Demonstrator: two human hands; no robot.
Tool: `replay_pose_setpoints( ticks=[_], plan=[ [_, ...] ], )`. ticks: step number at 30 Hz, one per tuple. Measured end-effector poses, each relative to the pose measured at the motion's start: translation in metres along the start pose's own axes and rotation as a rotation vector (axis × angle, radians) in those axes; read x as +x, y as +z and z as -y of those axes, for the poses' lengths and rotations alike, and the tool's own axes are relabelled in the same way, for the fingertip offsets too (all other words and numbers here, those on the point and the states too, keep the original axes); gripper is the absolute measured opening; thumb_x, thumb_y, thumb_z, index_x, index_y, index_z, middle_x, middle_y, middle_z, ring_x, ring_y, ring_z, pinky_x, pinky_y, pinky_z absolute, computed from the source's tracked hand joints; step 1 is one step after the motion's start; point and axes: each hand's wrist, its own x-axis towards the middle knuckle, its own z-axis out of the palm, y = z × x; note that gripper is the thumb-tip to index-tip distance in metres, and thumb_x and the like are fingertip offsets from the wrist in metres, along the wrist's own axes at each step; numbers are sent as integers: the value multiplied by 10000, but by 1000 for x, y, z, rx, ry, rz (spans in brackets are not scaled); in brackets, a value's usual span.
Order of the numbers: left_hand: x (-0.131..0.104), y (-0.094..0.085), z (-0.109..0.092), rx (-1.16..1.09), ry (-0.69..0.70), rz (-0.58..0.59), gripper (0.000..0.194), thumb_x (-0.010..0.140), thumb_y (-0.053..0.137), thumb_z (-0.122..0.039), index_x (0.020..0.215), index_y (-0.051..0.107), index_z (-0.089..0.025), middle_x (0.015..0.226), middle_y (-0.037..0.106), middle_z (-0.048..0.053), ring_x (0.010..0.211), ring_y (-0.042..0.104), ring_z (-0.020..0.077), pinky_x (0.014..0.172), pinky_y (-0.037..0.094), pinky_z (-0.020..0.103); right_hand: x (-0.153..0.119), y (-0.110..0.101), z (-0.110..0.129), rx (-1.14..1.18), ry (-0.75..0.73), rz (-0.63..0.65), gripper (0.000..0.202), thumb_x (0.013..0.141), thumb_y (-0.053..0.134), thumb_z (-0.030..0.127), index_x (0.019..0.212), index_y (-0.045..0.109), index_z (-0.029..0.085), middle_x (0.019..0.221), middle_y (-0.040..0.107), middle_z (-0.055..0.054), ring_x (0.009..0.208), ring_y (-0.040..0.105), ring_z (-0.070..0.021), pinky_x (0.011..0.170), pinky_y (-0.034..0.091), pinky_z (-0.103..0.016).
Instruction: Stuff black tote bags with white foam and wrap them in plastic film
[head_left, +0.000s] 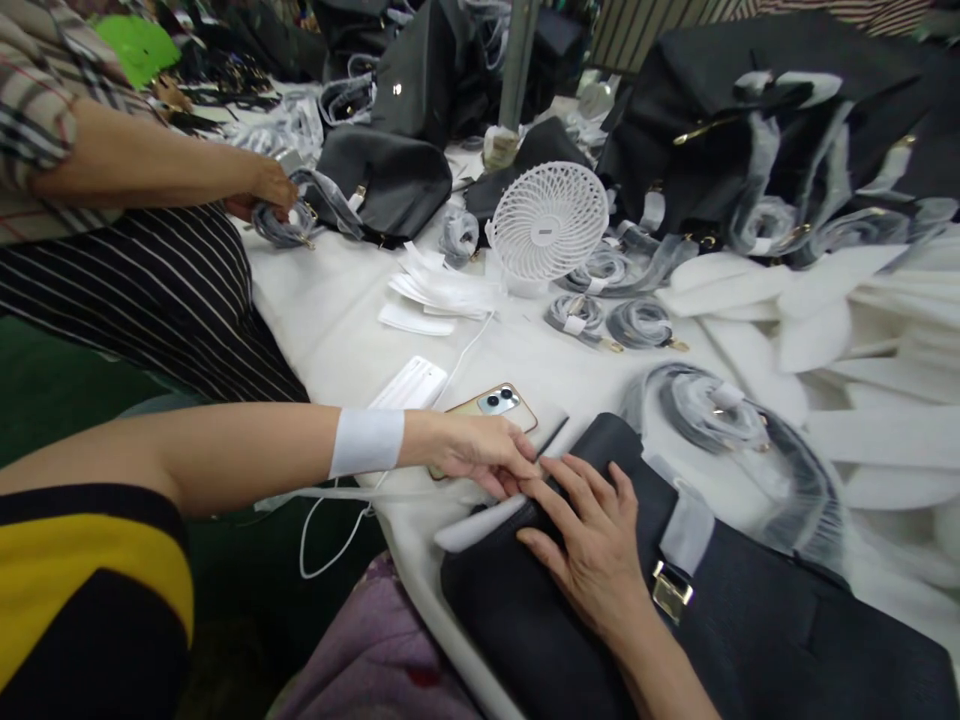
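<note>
A black handbag (750, 600) lies on the table before me, with a gold clasp (671, 592) and a clear film wrap over its strap. White foam sheet (480, 525) shows along its near left edge. My right hand (592, 530) rests over that edge, thumb on the black side and fingers curled across the top. At its fingertips, my left hand (487, 455) is closed in a pinch at the foam and bag edge. What it pinches is hidden; a thin dark strip (553, 438) sticks out just beyond it.
A phone (517, 405) lies beside my left hand, near a white cable (469, 350). Beyond stand a white fan (550, 222), coiled wrapped straps (637, 322) and black bags (384, 180). White foam pieces (885, 400) are piled right. A co-worker's hand (274, 190) holds a coiled strap.
</note>
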Motion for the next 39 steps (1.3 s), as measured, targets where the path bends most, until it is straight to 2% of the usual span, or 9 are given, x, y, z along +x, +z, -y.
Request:
replay_pose_setpoints(
  ticks=[6, 9, 13, 15, 19, 26, 33, 36, 39],
  plan=[
    [-31, 16, 35, 533, 203, -254, 129, 729, 528, -124, 692, 641, -174, 564, 590, -2, 546, 562, 171, 562, 432, 273, 4, 0, 7, -11, 32, 7, 279, 920, 538, 419, 1126, 647, 266, 1218, 647, -81, 1169, 519, -279, 1094, 188, -537],
    [-42, 23, 50, 816, 466, -404, 232, 874, 434, -205, 824, 660, -181, 713, 645, 42, 656, 593, 190, 648, 435, 287, 4, 2, 9, -18, 64, 3, 231, 919, 542, 388, 1077, 652, 260, 1286, 623, -76, 1190, 509, -276, 1088, 184, -529],
    [-49, 15, 63, 943, 609, -554, 242, 863, 517, -273, 1074, 623, -217, 926, 651, 76, 834, 612, 234, 764, 449, 315, 4, 4, 10, 1, 65, 10, 238, 923, 540, 402, 1082, 649, 263, 1265, 641, -68, 1186, 512, -267, 1088, 177, -518],
    [-51, 6, 66, 966, 578, -539, 273, 808, 588, -266, 1075, 632, -232, 962, 658, 80, 845, 618, 247, 763, 453, 316, 5, 4, 10, -5, 53, 5, 244, 924, 537, 404, 1086, 651, 262, 1243, 650, -70, 1184, 512, -268, 1088, 179, -521],
    [-48, -12, 63, 1106, 422, -456, 193, 854, 523, -288, 752, 659, -197, 742, 666, 88, 708, 628, 258, 673, 443, 323, 6, 2, 10, -50, 32, 19, 245, 935, 519, 382, 1104, 646, 257, 1244, 643, -69, 1193, 500, -268, 1078, 191, -529],
    [-35, -23, 27, 1256, 493, -535, 242, 820, 548, -280, 609, 634, -199, 655, 653, 106, 709, 642, 286, 697, 444, 354, 9, -7, 15, -106, 21, 56, 260, 943, 505, 361, 1145, 633, 260, 1239, 638, -66, 1201, 493, -256, 1059, 231, -519],
    [-38, -32, 28, 1278, 491, -566, 229, 796, 574, -247, 586, 647, -193, 629, 640, 98, 714, 634, 274, 726, 458, 354, 7, -5, 16, -87, 56, 93, 283, 954, 490, 367, 1194, 603, 268, 1277, 615, -59, 1252, 454, -256, 1079, 194, -530],
    [-52, -15, 23, 1294, 545, -609, 197, 810, 513, -150, 798, 708, -177, 866, 683, 135, 897, 626, 296, 845, 452, 408, 4, -2, 15, -73, 78, 114, 309, 956, 484, 394, 1218, 595, 271, 1285, 608, -64, 1263, 438, -260, 1095, 158, -530],
    [-58, 26, 24, 1292, 773, -692, 373, 910, 422, -183, 1253, 568, -195, 1252, 583, 136, 1164, 521, 279, 997, 401, 453, -1, 0, 13, -74, 82, 168, 356, 943, 497, 424, 1262, 574, 287, 1329, 579, -66, 1285, 409, -266, 1113, 123, -527]
  ],
)
